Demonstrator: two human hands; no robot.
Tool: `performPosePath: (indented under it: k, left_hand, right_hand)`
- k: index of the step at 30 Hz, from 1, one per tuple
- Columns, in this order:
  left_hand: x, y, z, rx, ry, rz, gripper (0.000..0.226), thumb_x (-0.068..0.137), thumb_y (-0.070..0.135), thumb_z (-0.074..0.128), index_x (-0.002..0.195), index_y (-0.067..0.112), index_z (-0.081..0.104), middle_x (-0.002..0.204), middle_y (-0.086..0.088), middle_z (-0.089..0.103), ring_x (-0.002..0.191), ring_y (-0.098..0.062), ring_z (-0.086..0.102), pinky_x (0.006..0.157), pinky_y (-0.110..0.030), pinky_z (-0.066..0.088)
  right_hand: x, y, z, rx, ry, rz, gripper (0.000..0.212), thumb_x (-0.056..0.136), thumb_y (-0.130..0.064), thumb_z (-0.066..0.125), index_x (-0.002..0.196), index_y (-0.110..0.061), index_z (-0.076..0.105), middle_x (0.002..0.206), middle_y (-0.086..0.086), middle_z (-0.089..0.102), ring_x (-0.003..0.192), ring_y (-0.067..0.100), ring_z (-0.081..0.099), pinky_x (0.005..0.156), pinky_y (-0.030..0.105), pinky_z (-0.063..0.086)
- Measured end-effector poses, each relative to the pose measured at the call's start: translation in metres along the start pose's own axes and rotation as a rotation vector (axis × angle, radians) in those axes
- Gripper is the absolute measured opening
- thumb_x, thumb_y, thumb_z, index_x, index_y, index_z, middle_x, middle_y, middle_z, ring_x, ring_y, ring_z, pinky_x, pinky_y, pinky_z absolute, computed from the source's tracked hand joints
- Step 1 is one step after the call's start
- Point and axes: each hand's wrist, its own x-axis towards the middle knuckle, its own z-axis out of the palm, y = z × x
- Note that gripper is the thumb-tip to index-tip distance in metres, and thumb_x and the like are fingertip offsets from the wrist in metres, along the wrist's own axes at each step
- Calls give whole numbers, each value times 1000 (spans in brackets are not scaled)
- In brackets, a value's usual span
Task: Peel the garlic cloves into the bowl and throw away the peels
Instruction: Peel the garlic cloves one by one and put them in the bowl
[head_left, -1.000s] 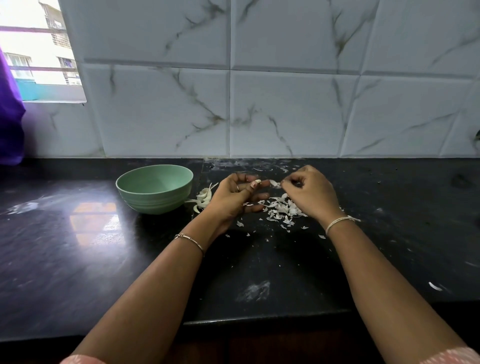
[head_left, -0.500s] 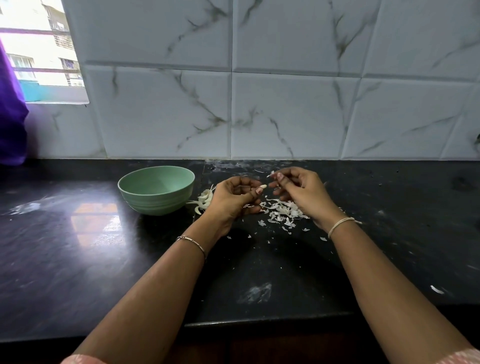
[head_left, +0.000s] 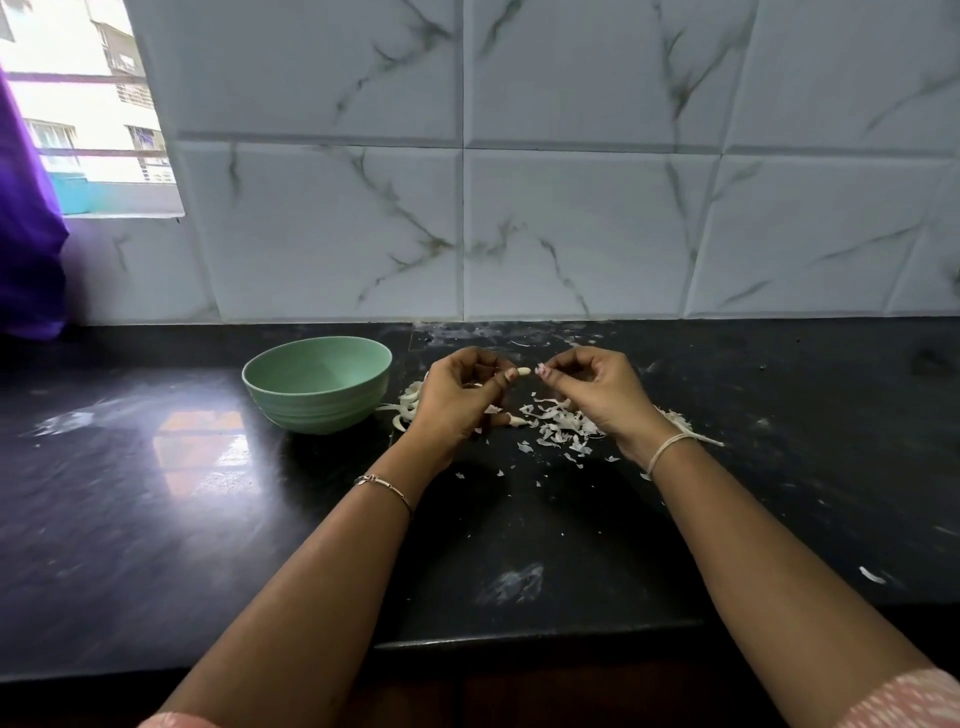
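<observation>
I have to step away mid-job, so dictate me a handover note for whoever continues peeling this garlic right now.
Left hand pinches a garlic clove. Right hand curled beside it; peel grip unclear.
Green bowl shows no cloves; more garlic lies beside it; peels litter the counter.
Done: some peeling, judging by the pile.
Left: finish peeling, fill bowl, bin peels.
</observation>
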Motion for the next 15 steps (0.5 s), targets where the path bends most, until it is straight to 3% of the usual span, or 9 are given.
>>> performPosePath:
  k: [4,8,12,15]
  left_hand:
    - [-2,16,-17,-23,152,42,8,84,7,73,85,11,65,76,-8,63,60,-14,58,52,-27,55]
    - [2,34,-51,111,308,95,12,87,4,68,83,13,61,75,-6,62,55,-16,60,50,-27,53]
    - [5,53,-92,482,325,71,12,86,10,65,80,18,60,82,-7,66,62,-22,65,53,-30,57]
    - [6,57,-117,897,312,10,6,83,24,63,80,28,61,92,-5,70,78,-29,69,74,-39,59]
  right_hand:
    - [2,10,-7,-579,97,-153,30,86,-35,70,66,-14,61,81,-4,57,71,13,55,61,28,44]
    - [-2,10,-6,-725,90,-190,13,79,-15,69,72,-18,58,82,-6,56,75,17,56,62,27,40]
    - [-6,10,-3,-785,39,-174,21,87,-10,63,101,-26,66,96,-10,71,94,14,65,77,32,53]
    - [-7,4,2,-846,44,-189,16,87,-21,68,100,-30,70,91,-17,73,93,7,67,74,26,52]
